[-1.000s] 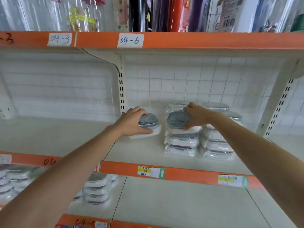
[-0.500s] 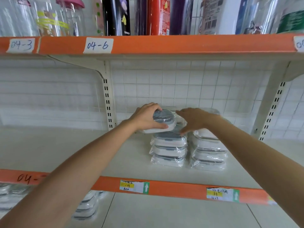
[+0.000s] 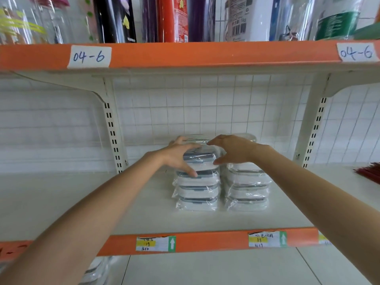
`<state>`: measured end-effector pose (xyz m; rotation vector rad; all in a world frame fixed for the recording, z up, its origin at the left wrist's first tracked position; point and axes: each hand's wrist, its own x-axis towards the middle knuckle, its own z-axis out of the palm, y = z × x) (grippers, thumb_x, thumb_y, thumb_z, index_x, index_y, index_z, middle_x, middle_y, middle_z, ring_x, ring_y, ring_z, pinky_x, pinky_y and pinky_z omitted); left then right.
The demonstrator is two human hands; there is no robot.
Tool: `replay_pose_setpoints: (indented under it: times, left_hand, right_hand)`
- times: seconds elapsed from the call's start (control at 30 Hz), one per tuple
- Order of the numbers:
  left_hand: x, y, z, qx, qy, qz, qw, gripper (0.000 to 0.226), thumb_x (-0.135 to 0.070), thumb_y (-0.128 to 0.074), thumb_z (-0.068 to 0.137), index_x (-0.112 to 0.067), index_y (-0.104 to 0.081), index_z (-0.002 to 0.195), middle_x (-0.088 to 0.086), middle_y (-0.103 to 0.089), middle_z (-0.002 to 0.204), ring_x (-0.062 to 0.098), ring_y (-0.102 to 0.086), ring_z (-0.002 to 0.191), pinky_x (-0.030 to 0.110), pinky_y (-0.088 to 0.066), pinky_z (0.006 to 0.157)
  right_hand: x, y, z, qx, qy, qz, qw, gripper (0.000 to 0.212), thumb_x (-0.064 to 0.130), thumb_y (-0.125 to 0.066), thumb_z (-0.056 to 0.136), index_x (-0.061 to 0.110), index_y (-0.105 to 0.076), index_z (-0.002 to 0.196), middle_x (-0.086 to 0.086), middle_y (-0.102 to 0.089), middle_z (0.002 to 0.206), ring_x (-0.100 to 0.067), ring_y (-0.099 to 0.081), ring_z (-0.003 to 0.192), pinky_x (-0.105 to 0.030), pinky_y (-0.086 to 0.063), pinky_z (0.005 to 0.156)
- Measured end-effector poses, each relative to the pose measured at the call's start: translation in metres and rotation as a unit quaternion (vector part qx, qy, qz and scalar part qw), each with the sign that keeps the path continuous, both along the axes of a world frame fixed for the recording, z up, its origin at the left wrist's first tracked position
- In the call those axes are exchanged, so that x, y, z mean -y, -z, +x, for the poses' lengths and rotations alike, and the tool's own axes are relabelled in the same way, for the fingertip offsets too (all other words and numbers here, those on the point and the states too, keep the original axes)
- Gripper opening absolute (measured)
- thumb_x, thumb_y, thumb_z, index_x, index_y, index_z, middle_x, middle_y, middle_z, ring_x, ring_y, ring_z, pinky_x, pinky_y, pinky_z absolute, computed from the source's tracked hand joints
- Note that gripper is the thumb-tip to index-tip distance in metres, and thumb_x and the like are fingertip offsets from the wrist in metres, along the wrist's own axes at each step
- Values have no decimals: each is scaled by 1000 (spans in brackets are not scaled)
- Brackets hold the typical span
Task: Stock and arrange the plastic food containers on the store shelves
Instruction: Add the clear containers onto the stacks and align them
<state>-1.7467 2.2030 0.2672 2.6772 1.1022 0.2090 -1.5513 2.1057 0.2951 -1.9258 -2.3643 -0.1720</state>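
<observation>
Top container (image 3: 198, 159) now on left stack (image 3: 197, 190), mid-shelf (image 3: 82, 202) toward back — no longer carried beside it. Left hand (image 3: 178, 156) curled round it; right hand (image 3: 232, 150) slack, fingers spread, steadying its side. Placement nearly done.

Both bare forearms reach forward and converge at centre. Left hand (image 3: 178, 156) palm down, fingers (image 3: 190, 172) curled over the top food container (image 3: 202, 160), thumb at its near edge. Right hand (image 3: 232, 150) beside it, fingers spread and loosely bent, touching the container's right side.
</observation>
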Motion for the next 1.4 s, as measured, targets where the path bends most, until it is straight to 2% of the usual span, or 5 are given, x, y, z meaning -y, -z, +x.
replay_pose_setpoints:
  times: [0.4, 0.67, 0.8, 1.0, 1.4]
  left_hand:
    - [3, 30, -13, 183, -76, -55, 979, 121, -32, -91, 54, -26, -16, 148, 5, -38, 139, 20, -39, 127, 28, -35, 102]
    - [24, 47, -5, 260, -135, -54, 955, 80, -24, -81, 73, -13, -34, 137, -7, -56, 89, 15, -57, 89, 12, -38, 62]
    - [30, 49, -12, 251, -156, -48, 954, 69, -12, -68, 84, -8, -29, 141, -8, -59, 89, 12, -57, 90, 19, -41, 80]
    - [52, 49, -39, 124, -146, 5, 982, 59, -35, -62, 89, -3, -39, 133, 15, -56, 124, 30, -56, 111, 37, -46, 91]
    - [108, 60, -187, -184, -99, 162, 964, 30, -20, -47, 93, -7, -49, 120, 13, -50, 120, 31, -54, 108, 33, -39, 73]
  right_hand:
    - [-6, 16, -23, 35, 10, 28, 999, 62, 42, -69, 80, 28, -40, 133, -7, -45, 127, -30, -47, 111, -34, -39, 91]
    - [-6, 24, -28, 85, 28, 81, 993, 58, 40, -64, 84, 23, -40, 134, -6, -38, 130, -27, -38, 120, -41, -37, 97]
    - [-1, 30, -33, 98, 37, 106, 989, 55, 37, -62, 86, 17, -40, 133, -5, -38, 132, -24, -37, 121, -38, -35, 98]
    - [13, 30, -42, 112, 79, 67, 988, 60, 34, -58, 90, 15, -32, 141, -4, -34, 144, -24, -35, 131, -42, -30, 107]
    - [45, 47, -173, 136, -21, 96, 986, 45, 21, -47, 91, 14, -39, 135, -5, -41, 134, -22, -37, 124, -35, -35, 97]
